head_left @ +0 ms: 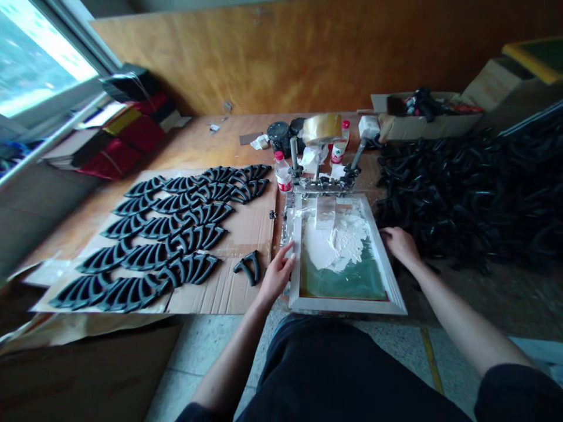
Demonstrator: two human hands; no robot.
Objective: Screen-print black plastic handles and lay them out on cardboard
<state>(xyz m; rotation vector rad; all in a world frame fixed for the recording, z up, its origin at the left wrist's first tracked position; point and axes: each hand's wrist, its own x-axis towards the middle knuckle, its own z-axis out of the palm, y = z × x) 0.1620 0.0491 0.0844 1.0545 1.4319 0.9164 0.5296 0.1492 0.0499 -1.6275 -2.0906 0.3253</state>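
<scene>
Both hands on the silver-framed rectangular printing screen (pixel 347 305), one per long side. Left hand (pixel 277 272) grips the frame's left rail, fingers curled over the edge, thumb toward the mesh. Right hand (pixel 400 245) rests on the right rail, slightly further from the body than the left, fingers loosely bent; can't tell if it's actually clamping.

Screen sits directly between the hands, long axis running away from the body toward the metal hinge clamp (pixel 325 184) at its far end. Neither hand is nearer; both are in contact. White ink smear (pixel 334 243) covers the far half of the green mesh, with a clear flat squeegee (pixel 325 211) lying in it, just ahead of both hands.

Just left of the left hand: a single black curved plastic piece (pixel 248 266) on the brown cardboard sheet (pixel 246 225). Further left, rows of the same black fan-shaped parts (pixel 167 246). Right of the right hand, a big heap of black parts (pixel 475 187) on the surface.
</scene>
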